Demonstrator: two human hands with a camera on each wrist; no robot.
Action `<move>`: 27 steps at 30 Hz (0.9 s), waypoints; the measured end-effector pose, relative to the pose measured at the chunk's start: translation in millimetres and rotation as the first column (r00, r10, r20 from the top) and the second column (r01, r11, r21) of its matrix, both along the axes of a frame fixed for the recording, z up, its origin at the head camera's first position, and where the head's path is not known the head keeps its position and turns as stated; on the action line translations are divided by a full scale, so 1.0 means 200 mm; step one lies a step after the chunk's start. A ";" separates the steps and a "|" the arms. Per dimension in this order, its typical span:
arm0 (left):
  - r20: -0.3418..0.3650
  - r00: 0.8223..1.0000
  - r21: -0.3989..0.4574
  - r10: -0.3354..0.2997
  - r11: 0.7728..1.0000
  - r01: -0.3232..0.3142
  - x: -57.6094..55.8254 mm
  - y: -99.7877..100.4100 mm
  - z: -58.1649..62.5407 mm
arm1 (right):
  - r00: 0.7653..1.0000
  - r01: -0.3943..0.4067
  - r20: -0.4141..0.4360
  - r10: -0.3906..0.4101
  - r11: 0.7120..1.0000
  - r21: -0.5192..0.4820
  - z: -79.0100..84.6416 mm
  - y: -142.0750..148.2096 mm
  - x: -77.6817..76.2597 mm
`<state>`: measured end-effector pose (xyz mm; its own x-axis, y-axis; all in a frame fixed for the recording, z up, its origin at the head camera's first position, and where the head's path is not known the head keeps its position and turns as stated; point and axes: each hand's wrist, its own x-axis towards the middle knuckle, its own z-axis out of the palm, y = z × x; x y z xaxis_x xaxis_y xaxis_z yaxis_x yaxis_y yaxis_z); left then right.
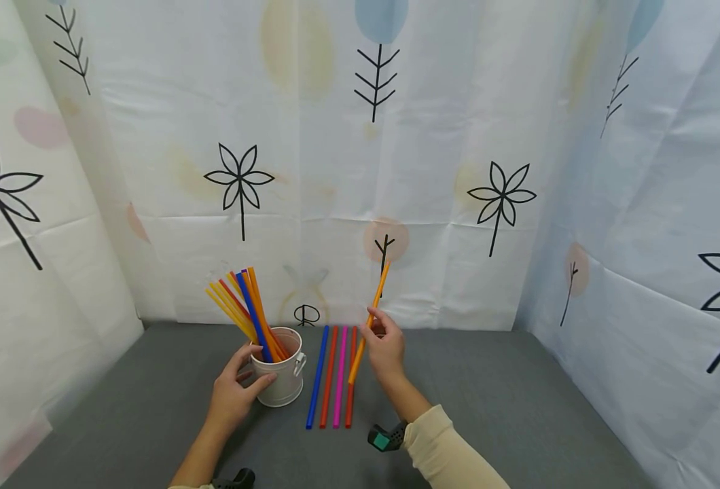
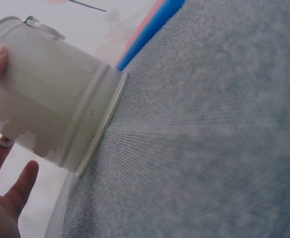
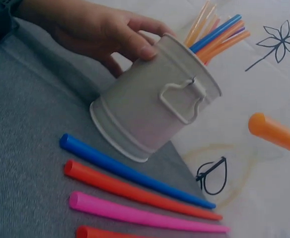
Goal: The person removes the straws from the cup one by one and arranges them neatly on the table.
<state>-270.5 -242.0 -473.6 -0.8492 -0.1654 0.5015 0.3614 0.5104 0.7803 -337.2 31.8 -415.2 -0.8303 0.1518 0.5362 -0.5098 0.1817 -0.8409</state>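
Observation:
My left hand (image 1: 231, 394) holds a small white metal bucket (image 1: 282, 387) from its left side, thumb on the outer wall and a finger at the rim. Yellow, orange, red and blue straws (image 1: 253, 299) lean leftward out of the bucket. Raised and slanted, an orange straw (image 1: 380, 288) is pinched in my right hand (image 1: 386, 350), to the right of the bucket. Beneath it on the table lies a row of straws: a blue one (image 1: 317, 380), a red one (image 1: 329, 380), a pink one (image 1: 340, 380) and another red one (image 1: 350, 407), partly covered by the orange straw.
The dark grey tabletop (image 1: 488, 407) reaches back to a white patterned cloth (image 1: 335, 170), which also hangs at both sides. A wire handle (image 3: 182, 101) sticks out from the bucket's side, facing the row of straws.

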 end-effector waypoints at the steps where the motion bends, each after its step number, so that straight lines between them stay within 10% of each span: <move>1: 0.004 1.000 0.001 0.000 1.000 0.000 0.00 0.00 0.00 | 1.000 -0.003 0.000 0.003 1.000 0.017 -0.01 0.01 0.00; 27: -0.012 1.000 -0.002 -0.007 1.000 0.007 0.01 0.00 -0.01 | 0.994 -0.079 0.087 0.058 0.962 0.261 -0.21 0.11 -0.04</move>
<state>-269.3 -241.5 -474.8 -0.8442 -0.1580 0.5122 0.3745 0.5097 0.7746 -345.3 53.1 -457.2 -0.8747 -0.0450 0.4825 -0.4635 0.3687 -0.8058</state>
